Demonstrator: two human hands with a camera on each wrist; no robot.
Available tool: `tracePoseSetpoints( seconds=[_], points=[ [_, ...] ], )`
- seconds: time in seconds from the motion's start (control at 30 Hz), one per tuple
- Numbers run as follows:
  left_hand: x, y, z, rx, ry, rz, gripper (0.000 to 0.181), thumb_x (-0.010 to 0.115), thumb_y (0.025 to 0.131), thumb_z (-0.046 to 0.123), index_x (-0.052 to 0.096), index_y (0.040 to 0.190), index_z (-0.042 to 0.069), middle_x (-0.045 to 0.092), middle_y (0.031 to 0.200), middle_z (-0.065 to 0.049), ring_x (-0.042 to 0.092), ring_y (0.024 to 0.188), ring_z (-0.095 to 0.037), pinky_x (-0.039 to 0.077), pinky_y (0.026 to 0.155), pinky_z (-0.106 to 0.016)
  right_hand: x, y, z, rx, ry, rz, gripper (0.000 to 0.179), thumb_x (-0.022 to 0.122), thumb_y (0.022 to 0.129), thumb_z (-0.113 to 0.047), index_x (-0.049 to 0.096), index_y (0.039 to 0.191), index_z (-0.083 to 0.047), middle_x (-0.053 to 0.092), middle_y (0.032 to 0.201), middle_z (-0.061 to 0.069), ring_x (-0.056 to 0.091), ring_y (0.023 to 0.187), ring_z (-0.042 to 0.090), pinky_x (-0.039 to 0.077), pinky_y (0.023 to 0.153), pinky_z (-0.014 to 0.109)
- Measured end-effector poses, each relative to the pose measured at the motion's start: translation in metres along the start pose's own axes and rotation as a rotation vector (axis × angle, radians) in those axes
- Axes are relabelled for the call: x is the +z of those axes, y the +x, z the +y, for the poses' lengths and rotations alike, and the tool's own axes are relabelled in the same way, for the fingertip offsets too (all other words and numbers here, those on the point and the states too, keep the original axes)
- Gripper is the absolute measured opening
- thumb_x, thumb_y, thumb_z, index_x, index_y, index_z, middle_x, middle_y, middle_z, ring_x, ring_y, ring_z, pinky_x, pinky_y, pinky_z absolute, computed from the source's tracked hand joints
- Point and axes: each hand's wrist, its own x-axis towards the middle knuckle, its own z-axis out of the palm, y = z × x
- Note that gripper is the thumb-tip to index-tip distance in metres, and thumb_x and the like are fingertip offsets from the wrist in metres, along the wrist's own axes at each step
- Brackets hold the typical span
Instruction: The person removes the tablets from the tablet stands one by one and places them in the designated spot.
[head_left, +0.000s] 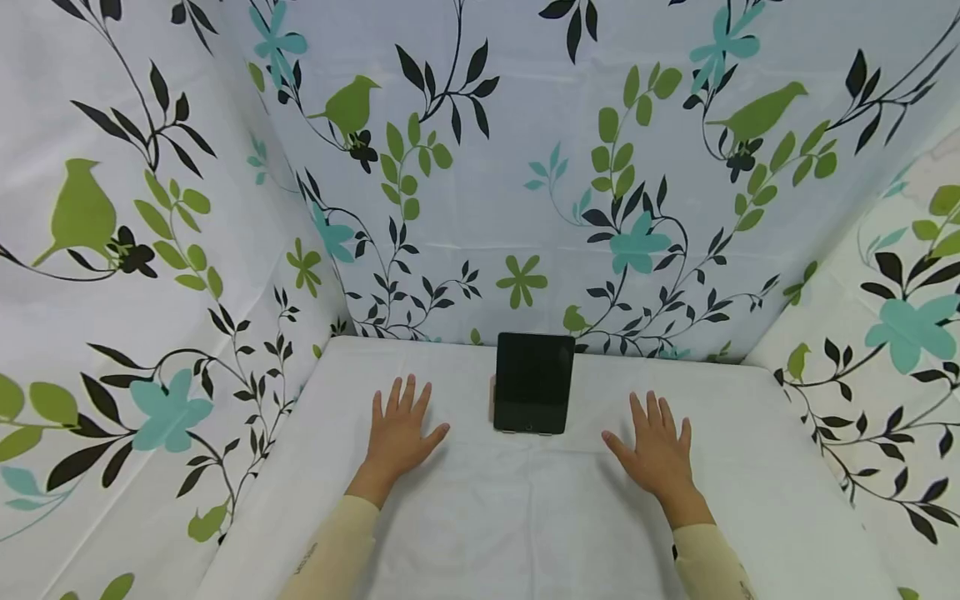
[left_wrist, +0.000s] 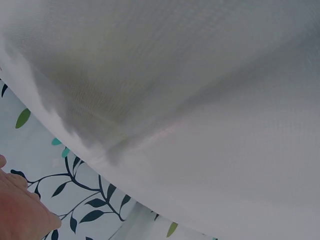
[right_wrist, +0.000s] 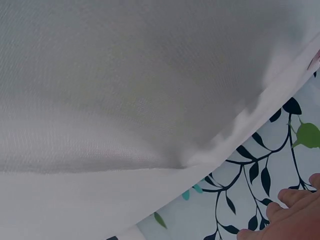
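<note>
A black tablet (head_left: 533,383) with a dark screen stands at the back middle of the white table, a small brownish edge showing at its left side. To its left, my left hand (head_left: 397,435) is spread with straight fingers over the cloth and holds nothing. On the other side of the tablet, my right hand (head_left: 657,450) is likewise spread, fingers pointing forward, nothing in it. Both hands are apart from the tablet. Only part of the left hand (left_wrist: 25,210) enters the left wrist view, and part of the right hand (right_wrist: 290,215) the right wrist view.
A white cloth (head_left: 525,525) with faint creases covers the table. Behind it hangs a patterned curtain (head_left: 465,208) with leaves, birds and flowers, and similar fabric lines the left and right sides.
</note>
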Motion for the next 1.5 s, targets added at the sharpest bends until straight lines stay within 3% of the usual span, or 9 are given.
tracePoseSetpoints(
  seconds=[0.27,0.43,0.63,0.8,0.9,1.0,1.17,1.5],
  points=[
    [0.004,0.003,-0.002,-0.005,-0.004,0.012,0.085,0.051,0.096,0.065,0.029,0.163,0.018,0.017,0.171,-0.015,0.010,0.160,-0.039,0.003,0.125,-0.068,0.001,-0.003,0.001,0.006,0.043,0.000,0.095,0.051,0.095,-0.069,0.024,0.162,-0.006,0.018,0.167,0.030,0.012,0.154,0.050,0.000,0.117,0.078],
    [-0.001,0.006,0.000,-0.009,-0.084,0.019,0.084,0.051,0.098,0.063,0.027,0.163,0.015,0.018,0.171,-0.017,0.012,0.159,-0.041,0.006,0.125,-0.068,-0.001,-0.002,0.000,0.006,0.067,0.040,0.092,0.054,0.095,-0.065,0.029,0.160,-0.005,0.025,0.165,0.030,0.017,0.153,0.050,0.004,0.117,0.078],
    [-0.004,0.009,0.007,0.005,-0.327,0.069,0.087,0.060,0.097,0.055,0.026,0.162,0.008,0.023,0.169,-0.019,0.015,0.158,-0.042,0.014,0.126,-0.065,-0.007,0.003,-0.005,-0.007,0.124,0.131,0.082,0.061,0.097,-0.053,0.036,0.155,-0.001,0.038,0.157,0.029,0.031,0.146,0.050,0.015,0.117,0.077],
    [-0.007,0.014,0.020,-0.043,-0.605,0.076,0.091,0.071,0.094,0.043,0.020,0.164,0.016,0.022,0.171,-0.010,0.016,0.159,-0.034,0.018,0.128,-0.058,-0.017,0.010,-0.014,-0.014,0.227,0.191,0.072,0.062,0.098,-0.040,0.039,0.153,0.000,0.044,0.152,0.029,0.038,0.141,0.049,0.024,0.115,0.072],
    [-0.012,0.018,0.029,-0.088,-0.716,0.087,0.094,0.078,0.090,0.032,0.021,0.164,0.022,0.026,0.169,-0.006,0.022,0.158,-0.031,0.023,0.127,-0.055,-0.022,0.013,-0.019,0.000,0.290,0.204,0.071,0.060,0.100,-0.040,0.038,0.154,0.000,0.043,0.152,0.030,0.038,0.140,0.050,0.029,0.114,0.071],
    [-0.016,0.024,0.038,-0.107,-0.802,0.106,0.095,0.081,0.087,0.022,0.025,0.163,0.023,0.031,0.167,-0.004,0.029,0.155,-0.029,0.028,0.126,-0.052,-0.024,0.018,-0.024,0.008,0.358,0.213,0.072,0.060,0.100,-0.041,0.037,0.155,-0.002,0.043,0.152,0.029,0.041,0.138,0.049,0.034,0.113,0.068],
    [-0.022,0.035,0.051,-0.062,-0.928,0.154,0.093,0.080,0.086,0.007,0.027,0.162,0.016,0.034,0.165,-0.006,0.033,0.153,-0.027,0.031,0.125,-0.043,-0.023,0.028,-0.033,0.029,0.462,0.214,0.073,0.061,0.100,-0.043,0.035,0.158,-0.006,0.047,0.148,0.024,0.050,0.133,0.042,0.041,0.111,0.062],
    [-0.025,0.051,0.076,-0.060,-1.079,0.158,0.093,0.079,0.086,0.003,0.029,0.161,0.020,0.041,0.161,-0.003,0.041,0.148,-0.024,0.039,0.121,-0.040,-0.021,0.040,-0.049,0.072,0.614,0.191,0.070,0.065,0.099,-0.032,0.035,0.158,-0.008,0.052,0.141,0.021,0.054,0.130,0.038,0.046,0.112,0.055]
  ],
)
